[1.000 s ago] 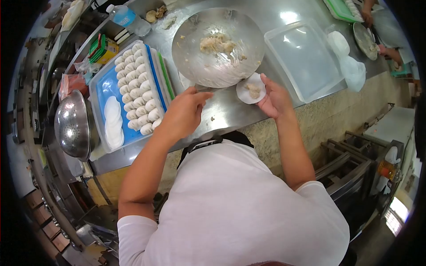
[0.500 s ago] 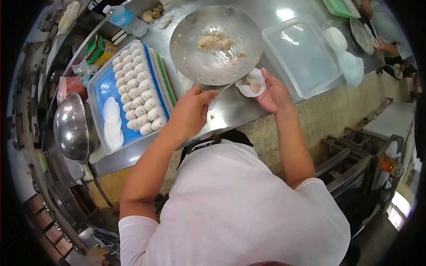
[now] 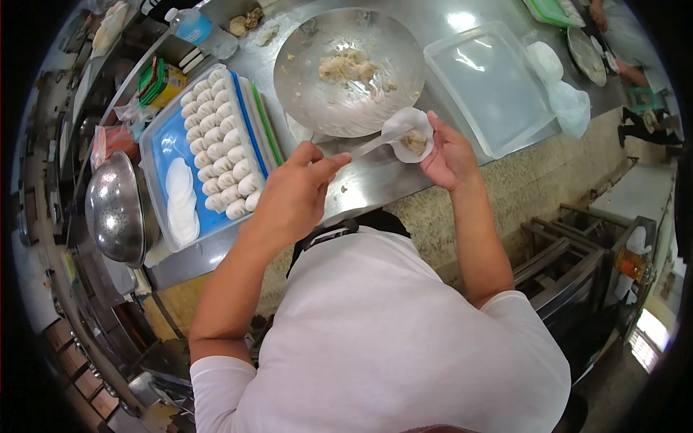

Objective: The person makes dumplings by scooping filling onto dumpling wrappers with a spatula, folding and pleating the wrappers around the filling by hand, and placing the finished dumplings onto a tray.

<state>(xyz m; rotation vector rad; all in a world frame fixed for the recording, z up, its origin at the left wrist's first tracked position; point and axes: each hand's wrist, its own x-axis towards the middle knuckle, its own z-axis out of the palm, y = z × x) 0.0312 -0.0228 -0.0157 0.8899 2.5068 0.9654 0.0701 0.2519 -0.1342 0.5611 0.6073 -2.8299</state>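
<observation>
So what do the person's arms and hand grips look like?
The left arm and right arm come out of the short sleeves of a white shirt; below that, they're bare. The left grip and right grip are hands without gloves. I see no watch or bracelet.

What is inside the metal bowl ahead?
A pale, clumpy mixture sits near the middle of the metal bowl, with small bits around it. What lies beneath the mixture is covered.

Steel counter (image 3: 368,180) beneath a wide metal bowl (image 3: 310,97), loaded blue-lined tray (image 3: 160,146), translucent plastic tray (image 3: 491,94) and white plastic bag (image 3: 570,110).
</observation>
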